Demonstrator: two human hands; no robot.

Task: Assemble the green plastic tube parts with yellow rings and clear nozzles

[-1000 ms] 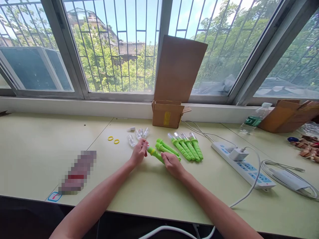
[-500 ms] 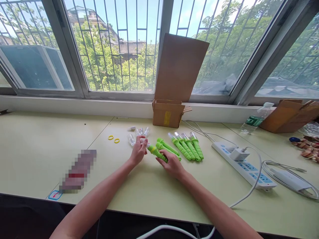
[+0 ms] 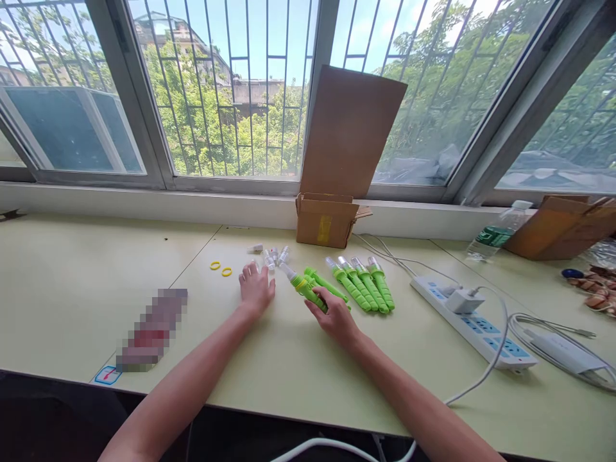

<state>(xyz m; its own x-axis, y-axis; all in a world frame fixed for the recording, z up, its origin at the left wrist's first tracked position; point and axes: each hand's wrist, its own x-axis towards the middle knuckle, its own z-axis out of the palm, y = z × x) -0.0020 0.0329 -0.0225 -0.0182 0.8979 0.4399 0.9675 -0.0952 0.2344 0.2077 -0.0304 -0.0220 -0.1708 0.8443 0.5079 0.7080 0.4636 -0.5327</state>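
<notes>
My right hand (image 3: pixel 334 314) is wrapped round the lower part of a green light stick (image 3: pixel 307 289). A yellow ring circles its neck, and its pale tip points up and left. My left hand (image 3: pixel 256 289) is low over the table, fingers apart, reaching at the clear plastic caps (image 3: pixel 269 260). One cap is mostly hidden by those fingers; I cannot make out a grip on it. Beyond the held stick lie green handles (image 3: pixel 327 283) without clear tops. Several green light sticks with clear tops (image 3: pixel 359 285) lie side by side to the right.
Two yellow rings (image 3: pixel 226 272) lie left of the caps. An opened cardboard box (image 3: pixel 321 221) stands against the window sill. On the right are a white power strip (image 3: pixel 474 324) with cables, a charger (image 3: pixel 561 350) and a plastic bottle (image 3: pixel 498 231). A blurred-out item (image 3: pixel 154 330) lies left.
My left hand has let go of the light stick's tip and moved left and down onto the caps. My right hand still holds the stick, nearly in place.
</notes>
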